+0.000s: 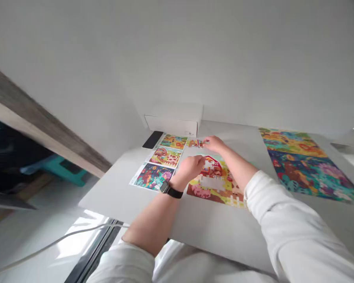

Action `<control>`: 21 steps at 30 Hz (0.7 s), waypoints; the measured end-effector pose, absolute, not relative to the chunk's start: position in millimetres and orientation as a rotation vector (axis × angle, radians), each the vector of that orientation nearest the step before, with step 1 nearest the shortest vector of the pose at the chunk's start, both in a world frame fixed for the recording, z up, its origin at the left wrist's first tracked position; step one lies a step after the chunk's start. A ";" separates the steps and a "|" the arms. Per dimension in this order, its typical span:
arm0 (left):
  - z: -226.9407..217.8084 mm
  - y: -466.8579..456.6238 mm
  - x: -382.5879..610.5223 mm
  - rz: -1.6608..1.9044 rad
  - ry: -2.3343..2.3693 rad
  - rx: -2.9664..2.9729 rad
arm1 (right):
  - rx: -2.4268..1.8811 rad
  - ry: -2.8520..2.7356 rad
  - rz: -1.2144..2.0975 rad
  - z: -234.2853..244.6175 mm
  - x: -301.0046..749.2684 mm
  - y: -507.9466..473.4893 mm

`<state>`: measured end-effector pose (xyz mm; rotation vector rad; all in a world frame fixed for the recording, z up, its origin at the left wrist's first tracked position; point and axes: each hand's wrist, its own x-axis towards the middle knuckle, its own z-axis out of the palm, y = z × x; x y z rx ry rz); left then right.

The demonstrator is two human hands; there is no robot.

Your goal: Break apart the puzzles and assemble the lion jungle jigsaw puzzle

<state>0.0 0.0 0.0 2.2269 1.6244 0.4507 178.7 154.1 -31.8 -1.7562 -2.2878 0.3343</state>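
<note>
My left hand (189, 168), with a black wristwatch (168, 191) on its wrist, reaches over a partly assembled farm jigsaw puzzle (215, 188). Its fingertips are bunched above the red barn (211, 166), and I cannot tell whether they hold a piece. My right hand (214, 144) is farther out, its fingertips against a small cluster of colourful puzzle pieces (195, 143). A pale gap (209, 182) shows in the middle of the farm puzzle. Three illustrated picture cards (166, 162) lie in a column to the left of my hands.
A large, colourful assembled puzzle (306, 167) lies on the right of the pale tabletop (112, 196). A white box (174, 121) and a black phone (152, 139) stand at the far end. A wooden edge (38, 131), turquoise stool (59, 171) and white cable (61, 239) are at left.
</note>
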 end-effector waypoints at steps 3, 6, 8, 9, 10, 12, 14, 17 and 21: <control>-6.9 -0.6 2.9 0.422 1.643 2.246 | -1.758 -2.306 0.288 -36.1 165.5 161.1; -11.9 0.8 5.1 0.426 1.638 2.272 | -1.770 -2.310 0.289 -39.6 160.6 167.3; -13.6 2.3 6.0 0.432 1.642 2.273 | -1.779 -2.289 0.303 -41.3 161.4 171.2; -14.0 3.0 6.2 0.435 1.649 2.266 | -1.777 -2.277 0.312 -41.9 162.2 173.0; -14.2 3.6 6.3 0.439 1.659 2.256 | -1.773 -2.266 0.323 -42.2 163.0 174.8; -14.5 4.3 6.0 0.444 1.670 2.236 | -1.767 -2.246 0.352 -42.4 163.6 177.9; -14.2 4.3 5.0 0.449 1.663 2.231 | -1.764 -2.229 0.383 -42.0 163.2 179.5; -11.2 3.0 2.6 0.481 1.662 2.218 | -1.731 -2.171 0.372 -41.1 162.8 177.8; -3.0 -0.3 -0.1 0.552 1.693 2.162 | -1.629 -1.977 0.437 -38.7 170.7 166.5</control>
